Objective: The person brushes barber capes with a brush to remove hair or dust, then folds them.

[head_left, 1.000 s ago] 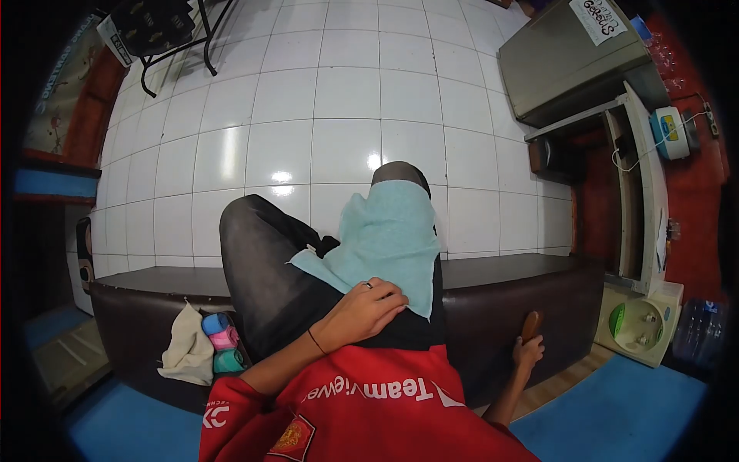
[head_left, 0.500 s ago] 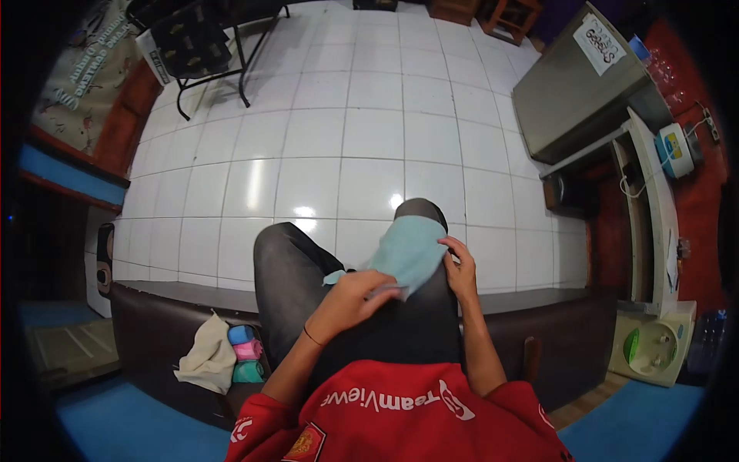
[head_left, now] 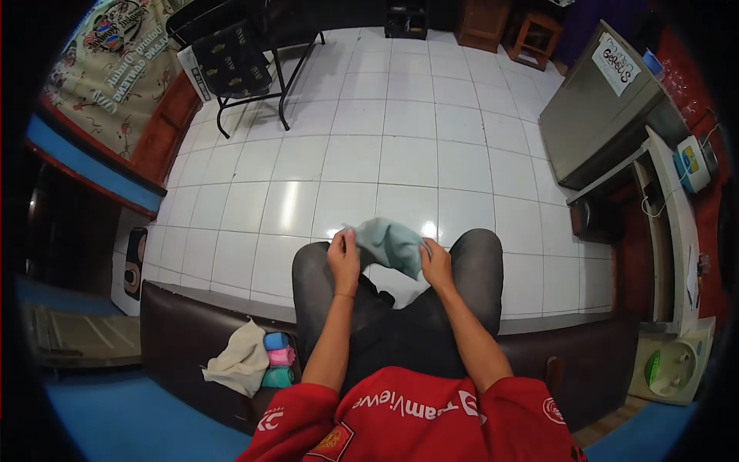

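Note:
A light teal cloth [head_left: 389,243] hangs in the air between my knees, stretched between both hands. My left hand [head_left: 344,258] pinches its left end, and my right hand [head_left: 435,263] grips its right end near the corner. The cloth sags in the middle and looks slightly blurred. On the dark seat to my left lie a cream cloth [head_left: 240,360] and rolled cloths in blue [head_left: 276,340], pink [head_left: 282,356] and green [head_left: 278,376], side by side.
I sit on a dark brown bench [head_left: 196,339] over a white tiled floor [head_left: 354,158]. A folding chair [head_left: 235,65] stands at the far left. On the right are a grey fridge [head_left: 593,115], a pale shelf [head_left: 673,239] and a water dispenser [head_left: 672,366].
The teal cloth has been lifted off my right thigh and is now held up between both hands. My knees have spread apart, and the view has shifted.

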Available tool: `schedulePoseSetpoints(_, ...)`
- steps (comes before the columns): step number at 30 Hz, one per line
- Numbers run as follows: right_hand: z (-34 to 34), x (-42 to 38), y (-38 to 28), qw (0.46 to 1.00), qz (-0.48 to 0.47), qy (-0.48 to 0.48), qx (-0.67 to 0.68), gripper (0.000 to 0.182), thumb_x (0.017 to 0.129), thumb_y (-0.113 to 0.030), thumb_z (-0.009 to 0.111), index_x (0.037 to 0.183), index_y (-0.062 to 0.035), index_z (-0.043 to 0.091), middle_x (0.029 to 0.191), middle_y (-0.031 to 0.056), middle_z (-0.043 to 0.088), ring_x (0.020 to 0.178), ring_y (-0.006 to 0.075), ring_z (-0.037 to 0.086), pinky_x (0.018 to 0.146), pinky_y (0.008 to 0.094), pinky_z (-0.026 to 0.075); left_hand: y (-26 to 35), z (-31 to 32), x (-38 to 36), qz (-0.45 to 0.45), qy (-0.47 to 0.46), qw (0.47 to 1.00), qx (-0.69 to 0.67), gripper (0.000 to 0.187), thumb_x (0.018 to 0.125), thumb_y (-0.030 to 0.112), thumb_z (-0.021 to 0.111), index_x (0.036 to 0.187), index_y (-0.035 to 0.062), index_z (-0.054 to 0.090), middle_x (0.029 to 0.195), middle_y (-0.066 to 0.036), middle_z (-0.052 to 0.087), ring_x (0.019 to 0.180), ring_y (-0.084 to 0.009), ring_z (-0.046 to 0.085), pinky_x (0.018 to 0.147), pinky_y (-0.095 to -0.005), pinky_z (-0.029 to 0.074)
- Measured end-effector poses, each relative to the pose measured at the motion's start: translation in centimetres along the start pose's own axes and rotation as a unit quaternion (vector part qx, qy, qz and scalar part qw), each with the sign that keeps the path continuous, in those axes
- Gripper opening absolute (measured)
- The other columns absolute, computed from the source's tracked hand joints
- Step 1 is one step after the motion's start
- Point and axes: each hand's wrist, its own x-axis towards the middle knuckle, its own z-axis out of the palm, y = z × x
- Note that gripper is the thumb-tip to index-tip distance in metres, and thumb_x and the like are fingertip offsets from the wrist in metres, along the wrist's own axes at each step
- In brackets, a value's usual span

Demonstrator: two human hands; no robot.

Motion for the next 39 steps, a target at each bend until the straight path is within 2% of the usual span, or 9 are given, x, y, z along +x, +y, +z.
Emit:
schedulePoseSetpoints(2, -1.1, 0.2, 0.2, 0.999, 0.008, 0.004, 0.037, 0.025, 0.093, -0.018, 0.062, 0.112, -0.0029, 0.062, 0.092, 0.0203, 0.069, 0.082, 0.0252, 0.070, 0.063, 0.0334, 0.055, 0.2, 1.3, 0.3, 0.027, -0.044, 0.999, -0.012, 0.027, 0.098, 0.022, 0.059, 0.102, -0.0038, 0.063, 0.083, -0.001, 0.062, 0.074, -0.0069, 0.055, 0.067, -0.0224, 0.046)
schedulePoseSetpoints(3, -2.1, 0.0, -1.1, 0.993, 0.063, 0.001, 0.098, 0.022, 0.092, -0.013, 0.063, 0.111, -0.0037, 0.062, 0.087, 0.0140, 0.068, 0.071, 0.0155, 0.066, 0.055, 0.0270, 0.054, -1.5, 2.2, 0.7, 0.075, -0.038, 0.995, -0.049, 0.027, 0.097, 0.020, 0.061, 0.108, -0.0040, 0.063, 0.087, -0.003, 0.066, 0.077, -0.0062, 0.057, 0.068, -0.0208, 0.046)
schedulePoseSetpoints(7, -3.1, 0.3, -1.3, 0.963, 0.149, 0.014, 0.224, 0.018, 0.092, -0.008, 0.059, 0.110, -0.0058, 0.064, 0.082, 0.0050, 0.063, 0.066, 0.0084, 0.055, 0.057, 0.0264, 0.054, -0.2, 2.9, -0.5, 0.056, -0.065, 0.995, -0.047, 0.028, 0.096, 0.017, 0.063, 0.113, -0.0043, 0.062, 0.087, -0.003, 0.067, 0.077, -0.0060, 0.058, 0.067, -0.0208, 0.047)
schedulePoseSetpoints(11, -2.3, 0.9, 0.4, 0.927, 0.121, -0.169, 0.312, 0.027, 0.090, 0.002, 0.050, 0.113, 0.0003, 0.065, 0.088, 0.0029, 0.064, 0.075, 0.0090, 0.058, 0.076, 0.0262, 0.053, 0.7, 2.8, -0.9, 0.058, -0.106, 0.993, -0.001, 0.026, 0.095, 0.016, 0.064, 0.110, -0.0055, 0.063, 0.087, -0.004, 0.068, 0.078, -0.0062, 0.059, 0.069, -0.0211, 0.048)
schedulePoseSetpoints(16, -2.3, 0.1, -3.3, 0.909, 0.091, -0.193, 0.358, 0.027, 0.089, 0.002, 0.053, 0.112, -0.0001, 0.067, 0.086, 0.0030, 0.067, 0.077, 0.0076, 0.061, 0.071, 0.0212, 0.049, 0.8, 2.5, -0.9, 0.038, -0.150, 0.988, 0.016, 0.022, 0.094, 0.012, 0.064, 0.107, -0.0054, 0.064, 0.088, -0.006, 0.069, 0.082, -0.0071, 0.062, 0.072, -0.0220, 0.050)
schedulePoseSetpoints(18, -2.6, -0.1, -3.6, 0.954, 0.068, -0.206, 0.205, 0.023, 0.087, -0.001, 0.060, 0.109, 0.0006, 0.068, 0.085, 0.0042, 0.069, 0.078, 0.0071, 0.062, 0.067, 0.0219, 0.048, 0.6, 2.2, -0.9, 0.038, -0.223, 0.974, -0.008, 0.020, 0.093, 0.008, 0.064, 0.108, -0.0051, 0.065, 0.093, -0.004, 0.069, 0.087, -0.0076, 0.063, 0.076, -0.0223, 0.050)
schedulePoseSetpoints(22, -1.3, -0.1, -3.0, 0.974, 0.003, -0.139, 0.177, 0.024, 0.087, -0.010, 0.069, 0.108, 0.0011, 0.068, 0.078, 0.0062, 0.070, 0.071, 0.0071, 0.062, 0.062, 0.0232, 0.049, -0.2, 2.0, -1.0, 0.039, -0.264, 0.964, 0.006, 0.019, 0.093, 0.006, 0.063, 0.109, -0.0048, 0.065, 0.094, -0.005, 0.069, 0.089, -0.0087, 0.064, 0.076, -0.0225, 0.052)
schedulePoseSetpoints(32, -2.2, -0.1, -3.7, 0.982, 0.013, -0.098, 0.163, 0.015, 0.090, -0.014, 0.069, 0.093, 0.0005, 0.065, 0.071, 0.0007, 0.064, 0.066, 0.0054, 0.059, 0.059, 0.0212, 0.047, 0.7, 3.2, -2.0, -0.011, -0.335, 0.942, -0.008, 0.020, 0.096, 0.008, 0.060, 0.112, -0.0043, 0.064, 0.093, -0.003, 0.068, 0.081, -0.0049, 0.060, 0.066, -0.0184, 0.047)
schedulePoseSetpoints(39, -1.9, -0.1, -3.6, 0.984, 0.004, -0.093, 0.151, 0.017, 0.089, -0.016, 0.071, 0.092, -0.0001, 0.065, 0.070, -0.0003, 0.063, 0.063, 0.0038, 0.056, 0.056, 0.0203, 0.044, -0.5, 3.2, -1.7, -0.077, -0.324, 0.937, -0.109, 0.025, 0.097, 0.012, 0.060, 0.115, -0.0044, 0.062, 0.095, -0.003, 0.068, 0.085, -0.0071, 0.062, 0.078, -0.0225, 0.052)
